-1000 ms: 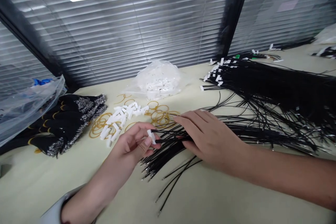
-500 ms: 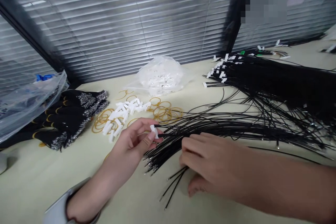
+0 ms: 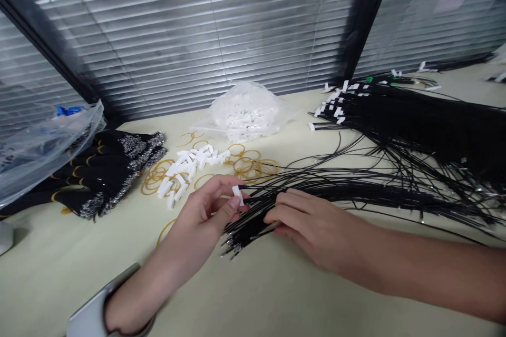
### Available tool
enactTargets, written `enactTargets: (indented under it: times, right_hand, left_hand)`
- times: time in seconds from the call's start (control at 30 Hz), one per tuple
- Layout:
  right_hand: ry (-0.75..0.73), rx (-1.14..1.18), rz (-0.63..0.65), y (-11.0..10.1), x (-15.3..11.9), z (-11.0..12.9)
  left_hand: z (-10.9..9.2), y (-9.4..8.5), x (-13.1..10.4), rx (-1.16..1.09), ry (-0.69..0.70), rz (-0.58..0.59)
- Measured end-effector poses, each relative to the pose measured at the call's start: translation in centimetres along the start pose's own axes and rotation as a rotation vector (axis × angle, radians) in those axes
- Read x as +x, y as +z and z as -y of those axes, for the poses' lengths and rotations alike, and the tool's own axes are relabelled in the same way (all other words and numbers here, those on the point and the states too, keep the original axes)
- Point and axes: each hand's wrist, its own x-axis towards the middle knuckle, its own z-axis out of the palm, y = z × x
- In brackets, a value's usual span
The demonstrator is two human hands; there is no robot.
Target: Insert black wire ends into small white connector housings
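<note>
Between the thumb and fingers of my left hand [image 3: 215, 205] is a white connector housing [image 3: 238, 195], with black wires running out of its right side. My right hand [image 3: 304, 224] is closed over the loose bundle of black wires [image 3: 336, 189], its fingertips pinching some near their metal-tipped ends. Those tips [image 3: 233, 245] fan out on the table below my left fingers. Behind my left hand lies a heap of loose white connector housings [image 3: 190, 166], with yellow rubber bands [image 3: 253, 168] around it.
A clear bag of white housings [image 3: 249, 113] sits at the back by the window blinds. On the left lie banded black wire bundles [image 3: 106, 174] under a plastic bag [image 3: 51, 142]. A large pile of black wires with white housings [image 3: 415, 121] fills the right side.
My right hand's fingers have closed in on the bundle, and the few wires splayed below it have been drawn in toward the rest. My left hand keeps the white connector housing.
</note>
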Motion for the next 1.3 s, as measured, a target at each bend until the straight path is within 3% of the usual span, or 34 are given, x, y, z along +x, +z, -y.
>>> enactTargets:
  times: [0.27,0.53,0.6,0.77,0.87,1.3]
  right_hand:
    - [0.168,0.172,-0.158,-0.8,0.4,0.4]
    - [0.161,0.11,-0.388,-1.3,0.5,0.3]
    - [0.16,0.066,-0.387,-1.6,0.6,0.3]
    - [0.13,0.165,-0.239,-1.9,0.9,0.1]
    - [0.205,0.258,-0.191,-1.8,0.9,0.1]
    - [0.355,0.149,-0.289,-1.9,0.8,0.4]
  left_hand:
    - [0.5,-0.1,-0.1,0.106,0.049,0.023]
    - [0.4,-0.1,-0.1,0.214,0.174,-0.015]
    - [0.4,0.0,-0.1,0.205,0.171,-0.027]
    - [0.3,0.1,0.0,0.167,0.149,-0.012]
    - [0.4,0.1,0.1,0.166,0.137,-0.02]
    - [0.7,0.0,-0.1,0.116,0.118,-0.028]
